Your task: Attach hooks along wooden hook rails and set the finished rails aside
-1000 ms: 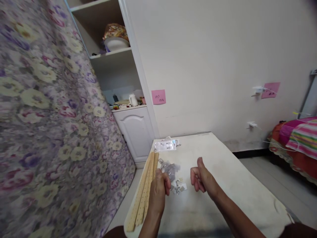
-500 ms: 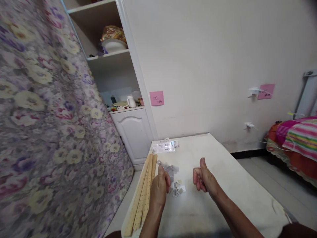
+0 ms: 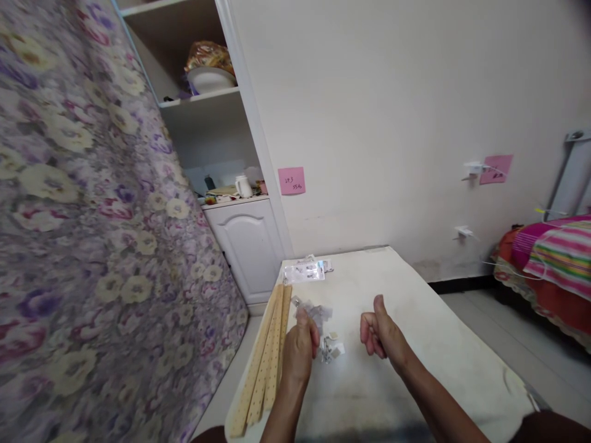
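Note:
Above the white table (image 3: 397, 394) both hands are raised, thumbs up and the other fingers curled in. My left hand (image 3: 300, 347) is closed with nothing seen in it, between the wooden strips and the small parts. My right hand (image 3: 381, 332) is also closed, apart from everything, over the table's middle. Perforated wooden strips (image 3: 261, 375) lie lengthwise along the left edge. Small clear plastic bags (image 3: 323, 312) lie just beyond my left hand, which partly covers them. Little metal parts (image 3: 327, 352) and pale square pieces (image 3: 336, 352) are scattered between the hands.
A clear plastic package (image 3: 303, 272) and a printed sheet lie at the table's far left corner. The far edge meets the wall, with a pink note (image 3: 291, 181) on it. A floral curtain (image 3: 115, 246) hangs left, beside a white cabinet (image 3: 249, 246). A bed (image 3: 554, 264) stands right.
The view has shifted very slightly. Both hands keep the same thumbs-up pose and place, and the things on the table lie as before.

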`<state>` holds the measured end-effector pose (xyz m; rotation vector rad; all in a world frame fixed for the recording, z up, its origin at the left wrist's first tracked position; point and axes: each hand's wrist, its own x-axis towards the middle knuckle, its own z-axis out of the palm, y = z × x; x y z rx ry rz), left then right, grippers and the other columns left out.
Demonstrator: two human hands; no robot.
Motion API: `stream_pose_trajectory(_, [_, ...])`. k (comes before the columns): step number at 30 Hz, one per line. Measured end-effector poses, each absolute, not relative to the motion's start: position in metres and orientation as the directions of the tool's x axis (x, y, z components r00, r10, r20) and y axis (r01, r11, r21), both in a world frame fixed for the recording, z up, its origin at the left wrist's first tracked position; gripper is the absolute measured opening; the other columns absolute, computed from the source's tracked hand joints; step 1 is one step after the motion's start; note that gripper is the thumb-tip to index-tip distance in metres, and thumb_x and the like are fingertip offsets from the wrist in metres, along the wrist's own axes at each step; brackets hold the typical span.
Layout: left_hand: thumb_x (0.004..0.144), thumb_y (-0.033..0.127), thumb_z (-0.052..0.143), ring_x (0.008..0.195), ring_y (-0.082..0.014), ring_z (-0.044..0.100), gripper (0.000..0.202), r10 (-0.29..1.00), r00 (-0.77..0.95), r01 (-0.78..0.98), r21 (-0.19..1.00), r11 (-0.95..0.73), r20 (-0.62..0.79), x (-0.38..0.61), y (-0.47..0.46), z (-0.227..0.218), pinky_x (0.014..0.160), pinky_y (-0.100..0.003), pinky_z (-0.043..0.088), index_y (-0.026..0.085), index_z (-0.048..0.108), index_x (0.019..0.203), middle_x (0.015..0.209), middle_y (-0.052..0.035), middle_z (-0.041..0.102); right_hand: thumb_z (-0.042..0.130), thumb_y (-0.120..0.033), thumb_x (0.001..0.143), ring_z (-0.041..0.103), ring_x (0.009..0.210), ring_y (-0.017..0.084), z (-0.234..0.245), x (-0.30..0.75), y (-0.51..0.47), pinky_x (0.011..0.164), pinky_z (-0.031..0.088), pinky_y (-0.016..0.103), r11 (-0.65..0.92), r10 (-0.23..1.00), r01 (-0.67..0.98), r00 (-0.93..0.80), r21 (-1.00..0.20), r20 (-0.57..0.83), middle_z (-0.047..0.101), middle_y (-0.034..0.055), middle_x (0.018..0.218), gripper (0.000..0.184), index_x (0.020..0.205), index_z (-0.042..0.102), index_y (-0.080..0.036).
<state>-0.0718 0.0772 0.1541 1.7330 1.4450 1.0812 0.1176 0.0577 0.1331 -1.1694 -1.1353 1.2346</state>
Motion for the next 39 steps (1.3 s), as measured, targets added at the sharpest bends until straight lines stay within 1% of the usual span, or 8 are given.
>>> stream_pose_trajectory(14, [0.092, 0.052, 0.010, 0.047, -0.0131, 0.044, 0.062, 0.977, 0.090, 0.440, 0.872, -0.215, 0.196, -0.065, 0.077, 0.149, 0.053, -0.024, 0.031, 0.021, 0.041, 0.048, 0.042, 0.0038, 0.039, 0.005, -0.070, 0.084, 0.031, 0.028, 0.005, 0.127, 0.121, 0.056, 0.036, 0.019, 0.019, -0.015, 0.999, -0.059, 0.048, -0.998, -0.018, 0.048, -0.0004, 0.034, 0.078, 0.049, 0.050, -0.016])
stream_pose_trajectory(17, [0.093, 0.048, 0.016, 0.051, -0.0134, 0.048, 0.057, 0.971, 0.139, 0.467, 0.852, -0.239, 0.196, -0.067, 0.075, 0.137, 0.055, -0.024, 0.033, 0.021, 0.044, 0.051, 0.046, 0.0035, 0.044, 0.014, -0.068, 0.085, 0.033, 0.029, 0.005, 0.123, 0.118, 0.057, 0.036, 0.022, 0.019, -0.002, 0.999, -0.018, 0.038, -1.000, -0.003, 0.048, -0.0013, 0.036, 0.072, 0.051, 0.050, -0.016])
stream_pose_trajectory(22, [0.086, 0.042, 0.040, 0.063, -0.0152, 0.055, 0.029, 0.975, 0.156, 0.712, 0.666, -0.224, 0.160, -0.094, 0.066, 0.087, 0.058, -0.024, 0.035, 0.022, 0.051, 0.068, 0.062, 0.0029, 0.054, 0.041, -0.060, 0.081, 0.041, 0.036, 0.006, 0.079, 0.100, 0.052, 0.038, 0.029, 0.019, 0.004, 0.995, 0.103, -0.097, -0.995, -0.006, 0.056, -0.0022, 0.050, 0.047, 0.065, 0.052, -0.017])
stream_pose_trajectory(24, [0.083, 0.033, 0.043, 0.073, -0.0164, 0.058, 0.016, 0.984, 0.080, 0.802, 0.576, -0.158, 0.159, -0.116, 0.061, 0.064, 0.066, -0.025, 0.039, 0.022, 0.053, 0.080, 0.074, 0.0005, 0.058, 0.050, -0.051, 0.078, 0.045, 0.040, 0.008, 0.048, 0.089, 0.046, 0.039, 0.031, 0.018, -0.024, 0.985, 0.156, -0.163, -0.987, -0.049, 0.058, -0.0013, 0.055, 0.036, 0.067, 0.050, -0.017])
stream_pose_trajectory(27, [0.085, 0.033, 0.038, 0.100, -0.0204, 0.056, 0.024, 0.975, -0.120, 0.883, 0.468, 0.018, 0.188, -0.152, 0.053, 0.040, 0.080, -0.029, 0.042, 0.022, 0.052, 0.101, 0.103, -0.0061, 0.057, 0.050, -0.042, 0.076, 0.047, 0.041, 0.009, 0.002, 0.073, 0.038, 0.041, 0.032, 0.020, -0.096, 0.971, 0.232, -0.192, -0.968, -0.142, 0.058, -0.0016, 0.056, 0.025, 0.067, 0.047, -0.019])
stream_pose_trajectory(30, [0.087, 0.037, 0.037, 0.108, -0.0240, 0.053, 0.032, 0.959, -0.251, 0.917, 0.350, 0.192, 0.132, -0.173, 0.051, 0.031, 0.078, -0.032, 0.044, 0.021, 0.047, 0.112, 0.112, -0.0088, 0.053, 0.050, -0.033, 0.072, 0.050, 0.046, 0.011, -0.025, 0.063, 0.034, 0.047, 0.036, 0.022, -0.056, 0.969, 0.359, -0.205, -0.932, -0.137, 0.058, -0.0017, 0.055, 0.016, 0.064, 0.048, -0.020])
stream_pose_trajectory(35, [0.085, 0.033, 0.038, 0.103, -0.0263, 0.057, 0.028, 0.963, -0.264, 0.942, 0.227, 0.248, 0.045, -0.174, 0.059, 0.038, 0.077, -0.036, 0.044, 0.018, 0.047, 0.107, 0.113, -0.0111, 0.055, 0.051, -0.034, 0.071, 0.053, 0.053, 0.013, -0.027, 0.063, 0.036, 0.054, 0.038, 0.023, -0.056, 0.975, 0.394, -0.176, -0.917, -0.136, 0.057, -0.0025, 0.053, 0.015, 0.062, 0.051, -0.021])
stream_pose_trajectory(39, [0.084, 0.029, 0.036, 0.092, -0.0260, 0.063, 0.017, 0.957, -0.289, 0.924, 0.262, 0.279, 0.002, -0.174, 0.064, 0.048, 0.074, -0.036, 0.043, 0.020, 0.047, 0.094, 0.103, -0.0105, 0.062, 0.051, -0.038, 0.070, 0.053, 0.052, 0.013, -0.022, 0.065, 0.034, 0.053, 0.039, 0.023, -0.100, 0.969, 0.332, -0.181, -0.938, -0.167, 0.058, -0.0024, 0.056, 0.019, 0.063, 0.050, -0.021])
